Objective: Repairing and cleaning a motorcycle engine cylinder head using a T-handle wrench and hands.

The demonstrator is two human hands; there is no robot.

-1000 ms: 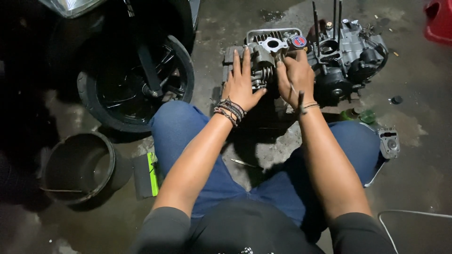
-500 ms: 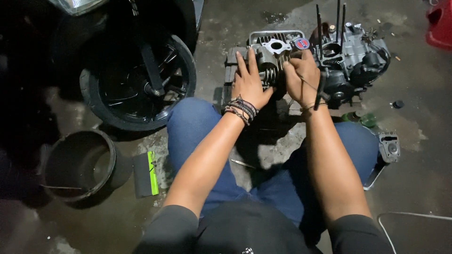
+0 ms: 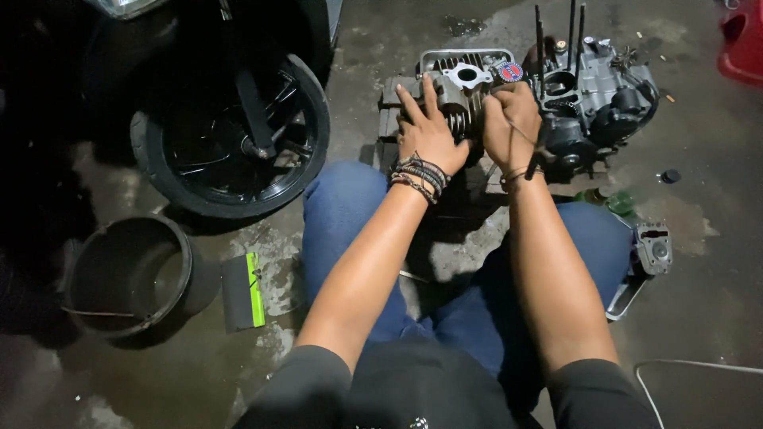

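The person sits on the concrete floor [image 3: 715, 270] with knees apart, and the work sits far from the body, between the knees: a finned metal cylinder head [image 3: 461, 83] lying just left of an engine crankcase [image 3: 604, 103] from which long dark studs [image 3: 556, 40] stand upright.

The left hand [image 3: 429, 131] lies flat on the cylinder head, fingers spread apart and pressing down over the fins and what looks like a coiled valve spring. The right hand [image 3: 513, 119] is curled with its fingers clamped around a thin dark tool or rod; what exactly it is cannot be told in this light.

To do this step well, I judge that the left palm should keep the head from rocking on its support while the right hand works squarely, not at a slant, since cast fins chip easily and a spring under load can jump.

The head is dull grey cast metal, ribbed, with a bright machined port flange on top. The crankcase is darker, oily and knobbly. The floor is stained, wet-looking concrete. On the near left stand a round black bucket [image 3: 131, 274] and a flat dark block with a green edge [image 3: 242, 290]; further off a glossy black motorcycle wheel [image 3: 230, 135]. A small grey metal cover [image 3: 653, 248] lies by the right knee.
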